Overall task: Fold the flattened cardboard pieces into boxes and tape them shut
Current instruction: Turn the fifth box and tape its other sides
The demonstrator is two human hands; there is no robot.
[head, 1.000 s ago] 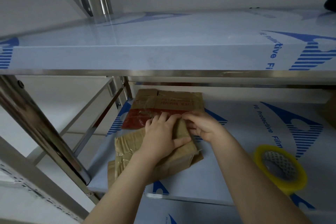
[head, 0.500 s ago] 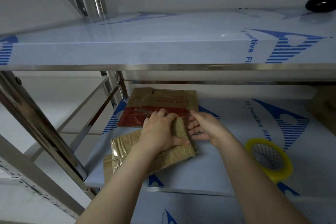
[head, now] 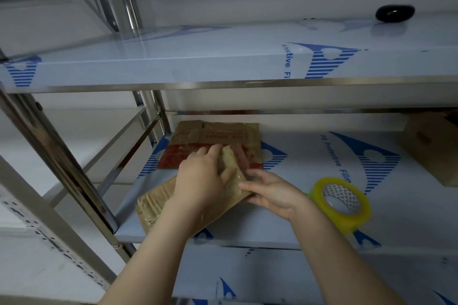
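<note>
A flattened brown cardboard piece (head: pixel 158 202), wrapped in old clear tape, lies on the lower shelf (head: pixel 285 230). My left hand (head: pixel 200 181) lies on top of it, fingers curled over its raised far edge. My right hand (head: pixel 272 192) holds its right corner, thumb on top and fingers beneath. Behind them a second flattened piece (head: pixel 218 137), brown with a red band, lies flat. A roll of yellow-rimmed clear tape (head: pixel 343 203) stands to the right of my right hand.
A brown cardboard box (head: pixel 433 143) sits at the shelf's far right. The upper shelf (head: pixel 198 67) overhangs the work area, with a black object (head: pixel 394 13) on it. Steel posts (head: pixel 57 156) rise at the left.
My right hand has slid from the far edge of the cardboard down to its right corner and taken hold. My left hand stays on top. The camera has shifted slightly.
</note>
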